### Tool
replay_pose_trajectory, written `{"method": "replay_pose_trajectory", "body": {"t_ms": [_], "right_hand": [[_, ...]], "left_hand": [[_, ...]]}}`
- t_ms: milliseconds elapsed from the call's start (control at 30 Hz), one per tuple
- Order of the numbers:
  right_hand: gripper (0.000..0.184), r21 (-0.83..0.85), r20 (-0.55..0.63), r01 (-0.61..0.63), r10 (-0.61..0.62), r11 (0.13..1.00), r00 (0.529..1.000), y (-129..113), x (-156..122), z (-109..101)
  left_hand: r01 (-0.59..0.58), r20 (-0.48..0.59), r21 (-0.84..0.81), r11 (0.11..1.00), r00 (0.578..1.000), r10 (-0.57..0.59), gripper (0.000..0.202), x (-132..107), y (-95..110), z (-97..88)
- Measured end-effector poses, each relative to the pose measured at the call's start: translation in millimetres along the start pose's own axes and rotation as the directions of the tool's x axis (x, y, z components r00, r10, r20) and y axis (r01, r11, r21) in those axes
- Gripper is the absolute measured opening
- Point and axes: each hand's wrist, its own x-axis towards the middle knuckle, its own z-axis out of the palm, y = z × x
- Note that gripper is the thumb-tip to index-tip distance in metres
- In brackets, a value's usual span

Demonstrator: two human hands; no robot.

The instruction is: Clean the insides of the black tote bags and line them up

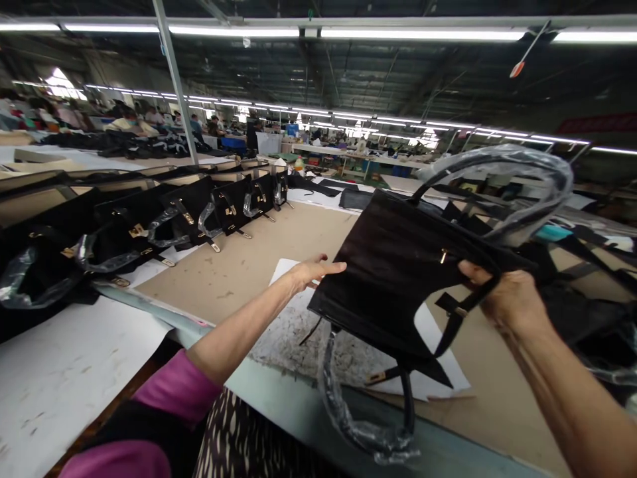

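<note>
A black handbag (383, 272) hangs tilted over the worktable in front of me. My right hand (512, 299) is closed on its right side, by a strap with a metal fitting (461, 312). Part of my right fingers is hidden by the bag. My left hand (318, 271) is at the bag's left edge with fingers stretched out; whether it presses on the bag I cannot tell. One plastic-wrapped handle (527, 156) arches up at the upper right, and another wrapped handle (343, 418) dangles below. A small gold clasp (444, 255) shows on the black panel.
Several similar black bags (169, 212) stand in a row at the left. Under the held bag lies a stained white sheet (293, 325) on the brown board (199, 285). More black bag pieces (592, 299) are piled at the right. A metal post (176, 79) rises behind the row.
</note>
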Motion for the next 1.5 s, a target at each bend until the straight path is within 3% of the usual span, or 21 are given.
{"method": "replay_pose_trajectory", "body": {"t_ms": [67, 233, 333, 400, 467, 500, 567, 633, 667, 700, 767, 800, 833, 867, 967, 1033, 1100, 1167, 1267, 1500], "right_hand": [[0.026, 0.154, -0.049, -0.113, 0.122, 0.982, 0.991, 23.2, -12.1, 12.0], [0.044, 0.479, -0.028, -0.214, 0.259, 0.851, 0.965, 83.2, -43.7, 27.8], [0.042, 0.482, 0.015, -0.425, 0.478, 0.766, 0.878, 124.0, -68.1, 25.6], [0.039, 0.378, 0.113, -0.625, 0.636, 0.683, 0.764, 147.9, -86.5, 17.7], [0.037, 0.199, 0.220, -0.747, 0.714, 0.634, 0.665, 162.1, -103.8, 3.7], [0.035, 0.113, 0.289, -0.764, 0.715, 0.635, 0.636, 163.8, -111.1, -5.3], [0.034, -0.137, 0.418, -0.774, 0.744, 0.618, 0.521, 154.4, -121.3, -25.1], [0.037, -0.425, 0.421, -0.687, 0.801, 0.589, 0.427, 129.4, -125.7, -44.7], [0.037, -0.534, 0.383, -0.601, 0.804, 0.595, 0.455, 112.7, -126.1, -53.5], [0.035, -0.596, 0.378, -0.479, 0.752, 0.644, 0.540, 94.7, -125.6, -61.3], [0.033, -0.665, 0.353, -0.188, 0.525, 0.723, 0.774, 59.1, -122.3, -73.4], [0.032, -0.705, 0.280, -0.085, 0.386, 0.704, 0.879, 43.7, -119.6, -77.4], [0.035, -0.739, 0.213, -0.007, 0.244, 0.673, 0.946, 30.9, -116.1, -80.0], [0.038, -0.773, 0.154, 0.046, 0.118, 0.633, 0.981, 21.1, -111.8, -81.1], [0.050, -0.830, 0.108, 0.152, -0.112, 0.536, 0.988, 9.1, -94.6, -76.2], [0.056, -0.815, 0.141, 0.176, -0.105, 0.552, 0.984, 11.3, -82.2, -68.6], [0.057, -0.765, 0.173, 0.141, -0.011, 0.628, 0.985, 16.0, -72.4, -60.8], [0.052, -0.736, 0.181, 0.090, 0.067, 0.671, 0.981, 19.9, -67.1, -54.7], [0.041, -0.780, 0.140, 0.060, 0.079, 0.623, 0.987, 21.7, -65.2, -49.4], [0.031, -0.856, 0.178, 0.159, -0.007, 0.491, 0.984, 19.5, -57.5, -44.3]], "left_hand": [[0.004, -0.001, 0.108, 0.994, 1.000, -0.004, 0.065, 5.9, 13.0, 1.8], [0.051, -0.167, 0.369, 0.928, 0.986, 0.012, 0.067, 8.7, 48.5, -8.5], [0.044, -0.161, 0.483, 0.874, 0.986, 0.039, 0.061, 2.8, 73.2, -11.2], [0.041, -0.141, 0.559, 0.828, 0.989, 0.046, 0.056, -2.0, 87.5, -6.1], [0.036, -0.116, 0.629, 0.776, 0.992, 0.048, 0.053, -6.4, 96.9, 4.9], [0.035, -0.105, 0.656, 0.754, 0.994, 0.044, 0.053, -8.3, 99.2, 12.1], [-0.011, -0.066, 0.720, 0.694, 0.994, 0.084, 0.054, -11.7, 99.2, 28.0], [-0.116, -0.001, 0.811, 0.573, 0.980, 0.199, 0.054, -14.9, 94.8, 43.1], [-0.159, 0.030, 0.856, 0.492, 0.965, 0.260, 0.052, -16.5, 91.8, 49.7], [-0.189, 0.057, 0.892, 0.411, 0.948, 0.313, 0.052, -18.1, 88.8, 55.4], [-0.231, 0.098, 0.921, 0.313, 0.917, 0.387, 0.053, -21.3, 84.1, 64.4], [-0.274, 0.132, 0.915, 0.296, 0.896, 0.423, 0.055, -22.8, 82.7, 67.9], [-0.343, 0.185, 0.896, 0.282, 0.866, 0.465, 0.057, -24.2, 82.2, 71.1], [-0.432, 0.256, 0.862, 0.264, 0.821, 0.510, 0.058, -25.2, 82.4, 74.1], [-0.655, 0.449, 0.730, 0.195, 0.676, 0.585, 0.056, -24.1, 87.3, 83.1], [-0.726, 0.527, 0.666, 0.172, 0.621, 0.580, 0.049, -18.6, 91.8, 89.3], [-0.766, 0.580, 0.621, 0.166, 0.592, 0.560, 0.037, -9.8, 95.0, 94.9], [-0.789, 0.619, 0.589, 0.174, 0.579, 0.531, 0.025, -0.1, 95.8, 98.8], [-0.797, 0.641, 0.569, 0.202, 0.584, 0.498, 0.008, 10.9, 92.5, 100.5], [-0.724, 0.524, 0.632, 0.276, 0.662, 0.536, 0.014, 19.0, 86.4, 98.9]]}}
